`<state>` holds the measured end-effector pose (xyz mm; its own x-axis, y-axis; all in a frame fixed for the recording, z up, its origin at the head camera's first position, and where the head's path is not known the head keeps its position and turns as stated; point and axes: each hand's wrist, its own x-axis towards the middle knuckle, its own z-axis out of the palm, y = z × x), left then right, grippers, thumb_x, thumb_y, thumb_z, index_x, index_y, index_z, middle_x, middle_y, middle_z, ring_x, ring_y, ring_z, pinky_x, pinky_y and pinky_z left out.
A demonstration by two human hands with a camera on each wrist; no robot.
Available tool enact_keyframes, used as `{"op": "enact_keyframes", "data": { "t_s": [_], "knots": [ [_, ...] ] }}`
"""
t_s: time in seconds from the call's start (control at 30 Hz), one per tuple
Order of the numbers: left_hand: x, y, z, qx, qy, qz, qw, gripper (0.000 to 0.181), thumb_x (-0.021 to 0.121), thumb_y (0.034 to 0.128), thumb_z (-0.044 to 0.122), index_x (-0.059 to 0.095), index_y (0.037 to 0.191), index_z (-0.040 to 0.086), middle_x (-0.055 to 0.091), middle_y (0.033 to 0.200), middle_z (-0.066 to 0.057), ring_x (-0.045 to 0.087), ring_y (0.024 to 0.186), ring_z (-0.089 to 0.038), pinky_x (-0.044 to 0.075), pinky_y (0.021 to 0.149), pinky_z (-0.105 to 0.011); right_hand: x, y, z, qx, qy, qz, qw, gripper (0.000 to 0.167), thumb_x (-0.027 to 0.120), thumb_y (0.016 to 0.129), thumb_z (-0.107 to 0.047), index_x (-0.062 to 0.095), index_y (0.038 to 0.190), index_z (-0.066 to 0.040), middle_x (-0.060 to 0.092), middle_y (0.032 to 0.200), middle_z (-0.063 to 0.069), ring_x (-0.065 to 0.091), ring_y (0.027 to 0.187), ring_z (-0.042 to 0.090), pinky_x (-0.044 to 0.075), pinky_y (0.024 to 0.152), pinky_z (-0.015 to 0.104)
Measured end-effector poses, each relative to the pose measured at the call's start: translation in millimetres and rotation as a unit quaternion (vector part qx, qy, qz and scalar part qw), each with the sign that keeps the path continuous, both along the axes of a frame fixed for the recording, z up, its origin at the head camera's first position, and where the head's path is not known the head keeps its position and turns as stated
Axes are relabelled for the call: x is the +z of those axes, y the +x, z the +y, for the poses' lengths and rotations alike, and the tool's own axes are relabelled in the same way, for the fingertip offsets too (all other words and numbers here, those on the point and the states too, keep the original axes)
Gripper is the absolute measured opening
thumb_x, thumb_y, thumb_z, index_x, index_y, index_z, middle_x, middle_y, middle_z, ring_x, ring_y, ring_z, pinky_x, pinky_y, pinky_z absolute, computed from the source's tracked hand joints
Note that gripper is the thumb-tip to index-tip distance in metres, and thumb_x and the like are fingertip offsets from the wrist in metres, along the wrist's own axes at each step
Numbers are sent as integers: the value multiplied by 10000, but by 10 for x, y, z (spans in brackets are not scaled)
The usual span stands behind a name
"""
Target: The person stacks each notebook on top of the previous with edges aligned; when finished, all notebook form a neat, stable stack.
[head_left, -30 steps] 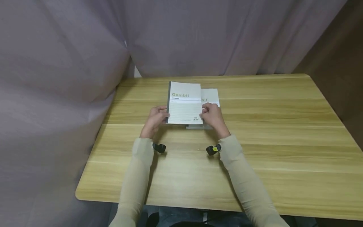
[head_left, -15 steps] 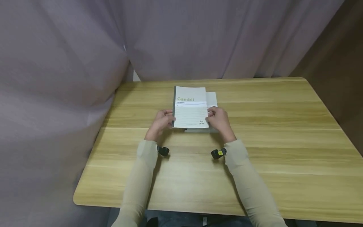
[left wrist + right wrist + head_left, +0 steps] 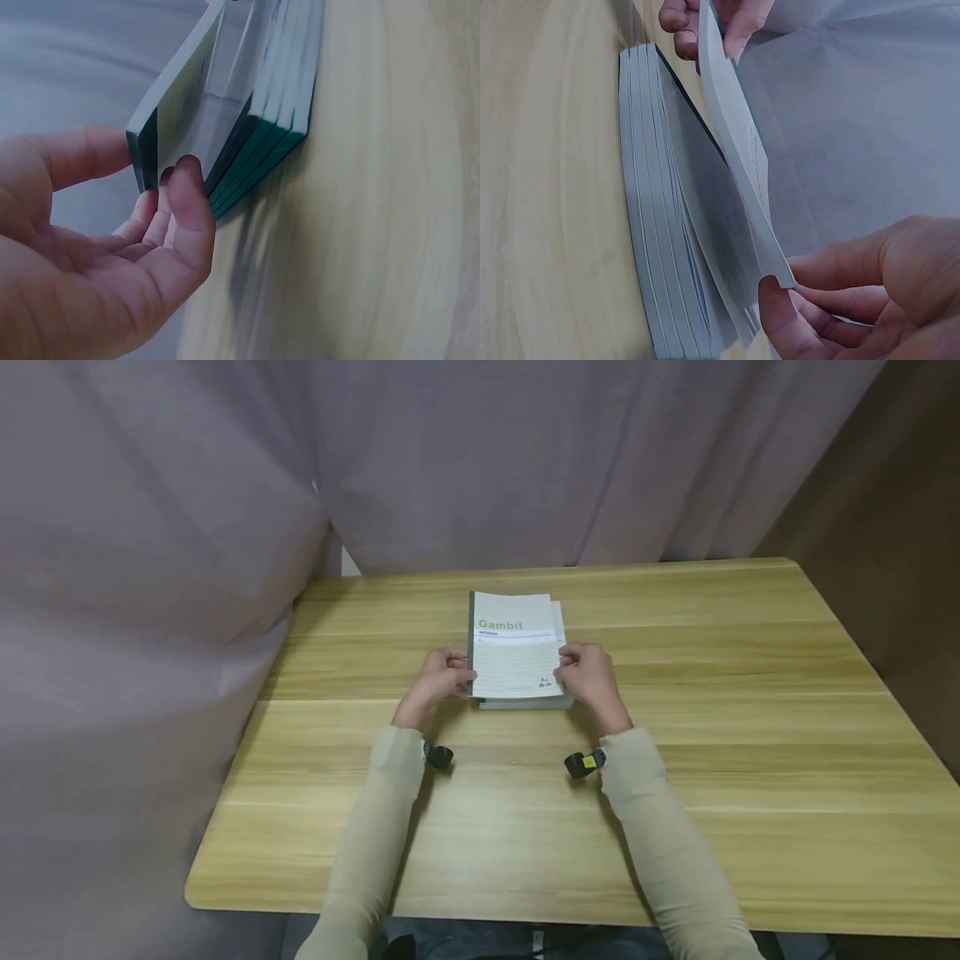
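Observation:
A white notebook (image 3: 516,652) with a dark spine and "Gambit" on its cover is held level above the table between both hands. My left hand (image 3: 438,677) pinches its spine side, thumb on top and fingers beneath. At the opposite edge, my right hand (image 3: 590,677) pinches the notebook between thumb and fingers. Below it lies a stack of several similar notebooks (image 3: 289,75), a gap still showing between them in both wrist views. From the head camera, the held notebook hides most of that stack; its right and front edges peek out.
The wooden table (image 3: 750,710) stretches out on all sides of the stack, widest to the right. Grey curtains (image 3: 480,468) hang behind it and along the left. Dark wrist devices (image 3: 585,765) sit at both sleeve cuffs.
Both hands have carried the notebook to the right, so it now covers most of the stack. Less of the stack shows at the right than before. Both grips look the same.

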<state>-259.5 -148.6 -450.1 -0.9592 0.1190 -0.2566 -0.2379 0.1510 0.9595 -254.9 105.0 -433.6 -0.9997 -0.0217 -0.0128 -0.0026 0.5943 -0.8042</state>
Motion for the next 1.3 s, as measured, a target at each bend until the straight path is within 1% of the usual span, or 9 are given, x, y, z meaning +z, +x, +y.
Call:
{"op": "enact_keyframes", "data": {
  "t_s": [0.23, 0.4, 0.57, 0.7, 0.8, 0.9, 1.0, 1.2, 1.3],
  "knots": [
    [-35, -31, 47, -21, -358, -7, 9994, 454, 669, 917, -14, 510, 1337, -79, 571, 1191, -186, 580, 866, -204, 530, 698, -264, -13, 14, 29, -81, -54, -72, 9999, 433, 581, 822, 94, 625, 1251, 134, 646, 1066, 243, 590, 982, 341, 521, 869, 419],
    [-82, -31, 75, -11, -597, 2, 9982, 412, 676, 913, -21, 536, 1297, -71, 566, 1136, -153, 548, 890, -206, 486, 704, -266, -49, 42, 42, -92, -42, -142, 9998, 387, 597, 838, 84, 653, 1219, 117, 643, 1045, 229, 581, 956, 329, 508, 785, 368],
    [-122, -32, 90, 57, -685, 67, 9976, 388, 676, 897, -50, 547, 1261, -74, 546, 1083, -130, 519, 909, -207, 459, 699, -260, -82, 43, 48, -48, 16, -9, 10000, 361, 601, 833, 81, 675, 1184, 116, 655, 1022, 238, 586, 930, 329, 487, 741, 343],
    [-129, -21, 100, 54, -829, 143, 9964, 385, 676, 891, -63, 544, 1252, -70, 542, 1081, -130, 509, 966, -223, 468, 754, -273, -107, 37, 58, 2, 5, -49, 10000, 366, 601, 834, 85, 672, 1191, 115, 653, 1031, 239, 584, 949, 332, 503, 788, 372],
    [-123, 2, 106, 18, -970, 183, 9951, 390, 672, 898, -58, 532, 1262, -65, 543, 1105, -144, 511, 1011, -244, 485, 830, -306, -132, 41, 62, 16, -42, -109, 9999, 381, 604, 833, 84, 662, 1208, 116, 655, 1052, 246, 591, 974, 344, 519, 839, 408],
    [-121, 24, 112, 9, -1063, 205, 9941, 392, 668, 905, -53, 526, 1270, -60, 546, 1132, -157, 516, 1042, -259, 492, 886, -338, -153, 46, 66, 9, -28, -135, 9999, 388, 609, 830, 77, 661, 1212, 115, 661, 1061, 249, 597, 982, 347, 521, 857, 417],
    [-123, 34, 116, 13, -1116, 272, 9934, 388, 670, 904, -52, 531, 1267, -56, 552, 1141, -162, 520, 1051, -266, 493, 912, -356, -155, 33, 73, 15, 32, -159, 9999, 380, 617, 833, 69, 665, 1208, 109, 659, 1051, 239, 589, 971, 337, 516, 835, 403],
    [-124, 34, 137, 32, -1313, 470, 9902, 366, 675, 890, -60, 552, 1235, -63, 568, 1118, -175, 529, 1026, -273, 495, 903, -370, -149, 17, 97, 141, 146, -22, 9998, 330, 629, 834, 76, 674, 1157, 125, 651, 996, 226, 579, 918, 328, 501, 765, 373],
    [-140, 37, 139, 14, -1435, 493, 9884, 359, 682, 887, -59, 557, 1224, -61, 576, 1110, -173, 537, 1027, -271, 499, 909, -368, -150, 25, 103, 177, 230, -34, 9996, 296, 637, 837, 74, 687, 1125, 116, 646, 965, 211, 568, 879, 312, 483, 725, 351]
  ]
}}
